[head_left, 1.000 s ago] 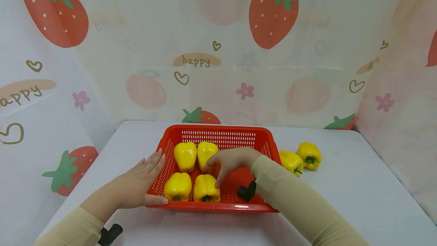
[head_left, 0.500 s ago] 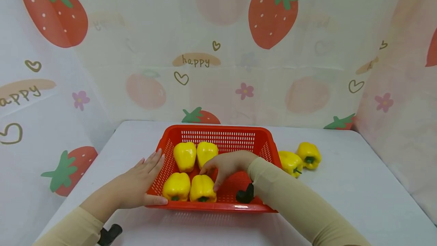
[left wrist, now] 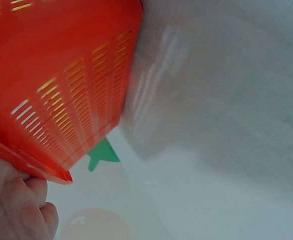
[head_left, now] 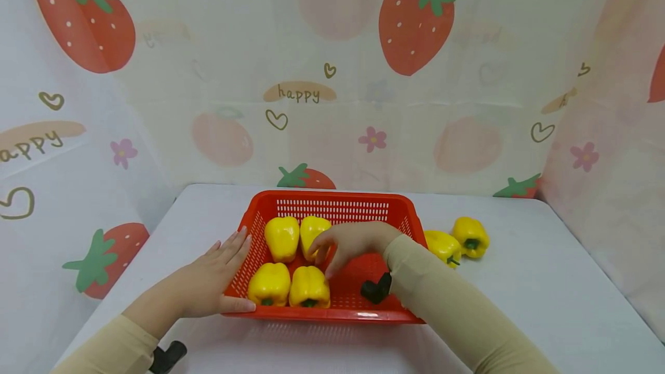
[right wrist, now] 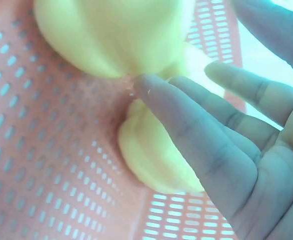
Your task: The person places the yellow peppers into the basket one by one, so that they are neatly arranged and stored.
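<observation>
A red plastic basket [head_left: 358, 315] holds several yellow bell peppers in two rows. In its back row are a left pepper [head_left: 282, 238] and a right pepper [head_left: 314, 232], the latter partly behind my right hand [head_left: 355, 244]. The front row has a left pepper [head_left: 269, 283] and a right pepper [head_left: 309, 287], side by side. My right hand hovers over the front right pepper, fingers loosely bent and holding nothing; the right wrist view shows its fingers [right wrist: 186, 130] apart. My left hand [head_left: 208, 281] rests along the basket's left rim, fingers straight, thumb on the front corner.
Outside the basket, to its right, lie two more yellow bell peppers: a nearer one [head_left: 443, 247] partly hidden by the rim, and a farther one [head_left: 470, 237]. All stand on a white table [head_left: 545, 281] with strawberry-printed cloth [head_left: 374, 103] behind and beside it.
The front right pepper has slid slightly left, up against the front left one. My right hand has then let go and risen a little off it. My left hand stays put.
</observation>
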The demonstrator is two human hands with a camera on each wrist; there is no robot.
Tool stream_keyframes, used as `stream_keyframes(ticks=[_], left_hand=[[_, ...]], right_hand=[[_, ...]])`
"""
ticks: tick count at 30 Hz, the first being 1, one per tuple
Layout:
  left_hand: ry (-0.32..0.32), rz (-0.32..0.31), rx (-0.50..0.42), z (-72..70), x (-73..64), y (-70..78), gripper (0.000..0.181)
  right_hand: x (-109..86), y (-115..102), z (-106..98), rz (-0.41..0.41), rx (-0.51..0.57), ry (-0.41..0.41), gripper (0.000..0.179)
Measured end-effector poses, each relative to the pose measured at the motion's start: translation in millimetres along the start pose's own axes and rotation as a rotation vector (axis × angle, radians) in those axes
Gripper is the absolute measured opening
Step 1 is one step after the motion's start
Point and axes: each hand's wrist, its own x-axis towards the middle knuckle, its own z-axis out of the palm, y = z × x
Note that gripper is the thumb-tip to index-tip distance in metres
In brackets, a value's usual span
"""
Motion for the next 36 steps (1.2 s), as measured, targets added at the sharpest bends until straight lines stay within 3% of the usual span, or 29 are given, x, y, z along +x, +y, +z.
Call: stream_keyframes(ticks=[12, 17, 26, 36], left_hand=[[0.007, 0.01, 0.002, -0.5, -0.2, -0.2, 0.116], [0.012, 0.01, 0.001, -0.6, 0.1, -0.1, 0.115], [0.014, 0.009, 0.005, -1.0, 0.0, 0.0, 0.115], [0.007, 0.005, -0.006, -2.2, -0.7, 1.8, 0.114]], right_hand=[[-26.0, -7.1, -21.1, -0.068, 0.106, 0.093, 0.051], [-45.1, -7.8, -32.3, -0.05, 0.162, 0.15, 0.051], [-81.7, 1.7, -50.5, -0.029, 0.049, 0.269, 0.049], [-118.2, 25.9, -60.3, -0.045, 0.054, 0.322, 0.051]])
